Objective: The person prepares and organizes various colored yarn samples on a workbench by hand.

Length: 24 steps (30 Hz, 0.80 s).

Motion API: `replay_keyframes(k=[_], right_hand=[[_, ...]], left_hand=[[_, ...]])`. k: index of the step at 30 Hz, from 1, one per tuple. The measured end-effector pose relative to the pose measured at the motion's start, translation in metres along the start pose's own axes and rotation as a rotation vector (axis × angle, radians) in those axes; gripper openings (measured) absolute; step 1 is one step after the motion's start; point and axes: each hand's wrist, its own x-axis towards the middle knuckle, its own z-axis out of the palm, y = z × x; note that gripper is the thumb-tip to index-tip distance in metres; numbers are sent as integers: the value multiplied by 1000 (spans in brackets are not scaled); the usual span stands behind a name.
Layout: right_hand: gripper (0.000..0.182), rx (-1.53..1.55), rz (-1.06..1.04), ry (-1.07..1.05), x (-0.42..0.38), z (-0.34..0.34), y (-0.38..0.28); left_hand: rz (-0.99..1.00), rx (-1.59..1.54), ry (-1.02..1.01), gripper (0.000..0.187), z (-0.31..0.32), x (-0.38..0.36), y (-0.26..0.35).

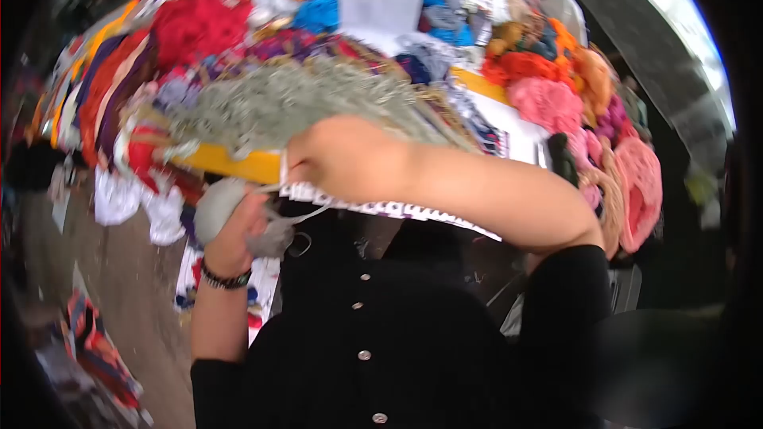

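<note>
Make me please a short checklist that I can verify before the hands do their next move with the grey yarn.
1. Grey yarn held: ok, it is in the left hand.
2. Strand reaching across: ok, pale grey thread runs from the left hand towards the right hand.
3. Right-hand grip: cannot tell, its fingertips are blurred and partly hidden.
4. Bracelet away from the strand: ok, it sits lower, on the left wrist.
5. Free space beyond the hands: not ok, grey tufts and heaps of coloured yarn crowd there.
</note>
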Motion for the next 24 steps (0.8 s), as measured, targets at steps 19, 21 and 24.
replay_keyframes(k=[19,21,24], right_hand=[[22,1283,154,456,-46,-49,28],[22,1279,171,556,-61,-63,44],[21,1268,216,704,-89,-86,75]], left_hand=[[-183,155,-342,21,-40,1,-37],[-194,183,-288,19,-51,1,-42],[-287,185,-259,16,-77,6,-53]])
